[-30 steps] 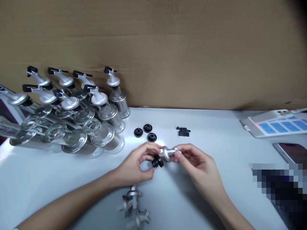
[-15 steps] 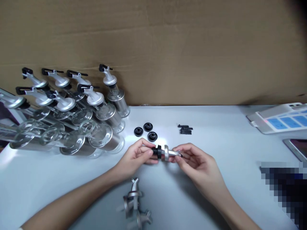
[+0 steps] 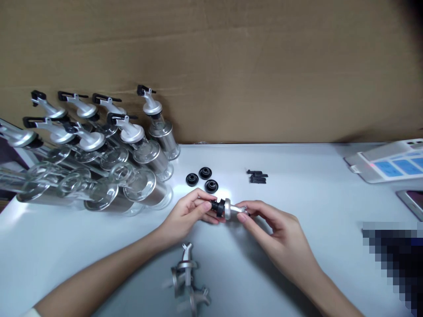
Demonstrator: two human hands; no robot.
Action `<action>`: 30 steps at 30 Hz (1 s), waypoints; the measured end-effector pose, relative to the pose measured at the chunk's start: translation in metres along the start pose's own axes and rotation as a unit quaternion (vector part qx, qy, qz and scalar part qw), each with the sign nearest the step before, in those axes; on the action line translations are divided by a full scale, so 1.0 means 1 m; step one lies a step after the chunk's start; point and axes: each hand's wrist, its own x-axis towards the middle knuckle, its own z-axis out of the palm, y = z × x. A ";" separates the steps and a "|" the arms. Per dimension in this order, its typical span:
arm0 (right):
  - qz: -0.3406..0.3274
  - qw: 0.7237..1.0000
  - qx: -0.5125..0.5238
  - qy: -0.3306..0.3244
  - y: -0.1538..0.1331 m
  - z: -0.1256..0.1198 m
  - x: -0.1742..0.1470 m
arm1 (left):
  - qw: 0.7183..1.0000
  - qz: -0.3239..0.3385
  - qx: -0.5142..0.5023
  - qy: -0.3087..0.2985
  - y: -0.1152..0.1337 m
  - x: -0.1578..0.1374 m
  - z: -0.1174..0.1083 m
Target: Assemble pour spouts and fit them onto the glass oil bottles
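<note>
My left hand [image 3: 191, 210] is closed around a black ribbed stopper [image 3: 218, 207]. A silver pourer spout [image 3: 228, 208] lies between the thumb and fingers of my right hand [image 3: 272, 222], gripped near its tip. The stopper's wide end sits against or very close to the spout's round collar, and the two parts line up. Several more silver pourer spouts [image 3: 187, 266] lie on the white table below my left wrist. Three black round stoppers [image 3: 205, 172] rest just beyond my left hand. Farther right is a little pile of black flip levers [image 3: 258, 177].
Glass bottles with metal sleeves [image 3: 158, 163] crowd the left side, several topped with silver pourers [image 3: 132, 132]. A cardboard wall [image 3: 231, 70] closes off the back. At the right are a white case with blue panels [image 3: 390, 165], a phone [image 3: 411, 203] and a pixelated dark patch.
The gap between the black stopper and the spout's collar has narrowed as my hands brought the parts together. The whole view has shifted slightly.
</note>
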 end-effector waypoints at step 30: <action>0.037 0.992 0.021 -0.115 -0.008 -0.010 0.002 | 0.996 -0.077 0.011 0.032 0.009 -0.002 -0.002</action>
